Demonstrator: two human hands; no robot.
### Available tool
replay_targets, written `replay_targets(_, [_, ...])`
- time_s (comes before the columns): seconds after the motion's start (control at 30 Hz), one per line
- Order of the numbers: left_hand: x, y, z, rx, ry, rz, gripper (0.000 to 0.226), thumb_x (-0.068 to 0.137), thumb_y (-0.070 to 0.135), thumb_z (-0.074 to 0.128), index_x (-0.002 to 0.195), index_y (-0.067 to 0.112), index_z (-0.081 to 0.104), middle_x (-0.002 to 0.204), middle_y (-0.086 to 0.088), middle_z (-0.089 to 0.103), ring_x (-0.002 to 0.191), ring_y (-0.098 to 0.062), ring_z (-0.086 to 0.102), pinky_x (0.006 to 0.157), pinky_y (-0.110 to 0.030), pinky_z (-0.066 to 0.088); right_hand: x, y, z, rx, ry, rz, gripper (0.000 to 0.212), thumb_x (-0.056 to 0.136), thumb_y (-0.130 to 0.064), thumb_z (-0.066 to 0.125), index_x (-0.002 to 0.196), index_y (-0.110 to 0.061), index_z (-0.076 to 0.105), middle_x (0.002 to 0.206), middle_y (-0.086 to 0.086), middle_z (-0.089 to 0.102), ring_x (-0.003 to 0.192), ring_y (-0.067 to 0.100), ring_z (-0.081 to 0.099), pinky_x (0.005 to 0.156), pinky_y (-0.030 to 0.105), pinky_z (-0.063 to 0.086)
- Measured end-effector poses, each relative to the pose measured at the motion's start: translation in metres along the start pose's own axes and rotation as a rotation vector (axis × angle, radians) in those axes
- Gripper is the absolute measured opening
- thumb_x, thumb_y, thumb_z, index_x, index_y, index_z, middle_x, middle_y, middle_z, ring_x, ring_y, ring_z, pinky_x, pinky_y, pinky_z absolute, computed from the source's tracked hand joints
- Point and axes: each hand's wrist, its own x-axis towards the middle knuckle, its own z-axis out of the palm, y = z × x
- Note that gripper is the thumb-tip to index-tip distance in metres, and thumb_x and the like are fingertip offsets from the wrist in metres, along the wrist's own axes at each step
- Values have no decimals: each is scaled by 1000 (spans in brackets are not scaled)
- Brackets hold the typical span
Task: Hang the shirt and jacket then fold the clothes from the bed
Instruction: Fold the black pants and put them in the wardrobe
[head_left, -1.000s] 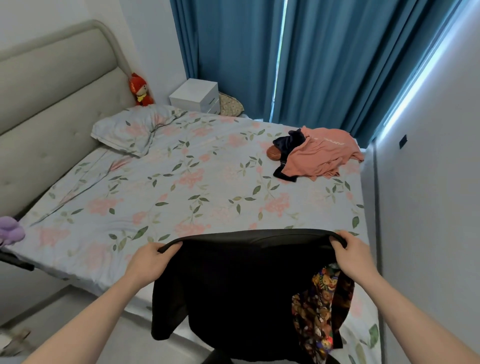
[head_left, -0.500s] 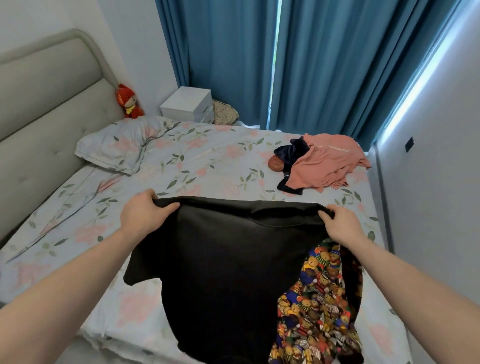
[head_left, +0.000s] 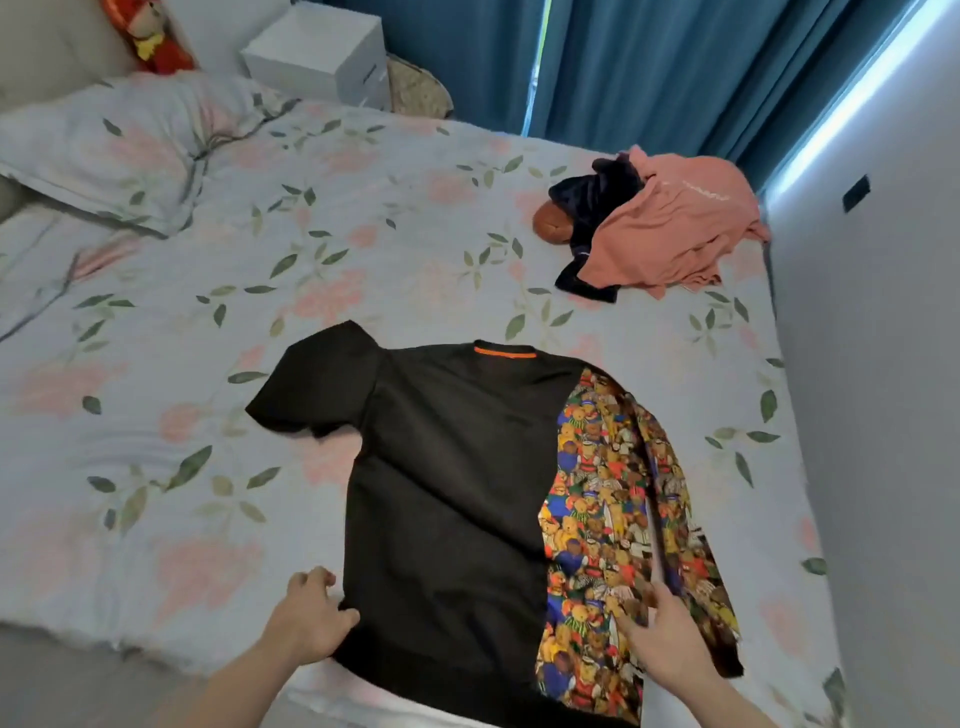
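A black short-sleeved shirt (head_left: 447, 467) with an orange collar trim lies spread flat on the floral bed (head_left: 260, 291), near its front edge. Its right side is a colourful teddy-bear print (head_left: 608, 499). My left hand (head_left: 311, 618) pinches the shirt's lower left edge, thumb on top of the fabric. My right hand (head_left: 660, 639) rests on the bear print near the hem, fingers straight along a fold. A pile of clothes lies at the far right of the bed: a pink shirt (head_left: 680, 228) over a navy garment (head_left: 597, 208).
A floral pillow (head_left: 104, 150) lies at the bed's head on the left. Behind it stand a white nightstand (head_left: 322, 52) and a red plush toy (head_left: 150, 36). Blue curtains (head_left: 649, 67) hang at the back. A grey wall (head_left: 883, 415) borders the bed's right side.
The shirt, held up by its shoulders before, now lies flat on the bed. Both hands have let go of the top and moved down to its lower edge.
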Motion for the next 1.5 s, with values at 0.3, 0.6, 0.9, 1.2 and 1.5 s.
replay_targets(0.3, [72,-57,97,-205,-23,-75,66,78,36,83,131,8,55,118,-3,64,100,-22,62,88,-36,51,37,91,94,208,-50,306,79,88,-37,79,148,-8,36,141,12,59,124,33,60,100,39,48])
replay_targets(0.6, [72,-67,132,-143,117,-69,22,100,27,59,88,15,73,82,-4,73,82,-27,65,72,-36,47,44,116,133,-80,-72,163,37,102,-19,51,139,-16,55,122,12,70,103,34,64,79,34,46])
replay_targets(0.9, [16,-92,110,52,73,-250,18,89,27,67,79,13,65,71,-3,67,71,-21,63,60,-31,43,14,131,109,-145,-278,146,7,92,-19,54,85,-21,55,87,-1,64,83,14,60,65,22,44])
replay_targets(1.2, [29,46,163,170,202,372,34,81,39,70,109,35,51,117,17,41,100,-9,54,80,-32,53,79,129,42,116,311,149,71,86,-35,80,140,-11,41,136,15,46,114,35,56,89,46,49])
replay_targets(1.5, [30,199,246,524,-59,785,99,82,52,71,160,41,11,168,9,-13,156,-30,-5,126,-53,17,152,141,24,-105,307,125,110,79,-62,77,162,-18,20,156,18,40,142,42,39,114,52,36])
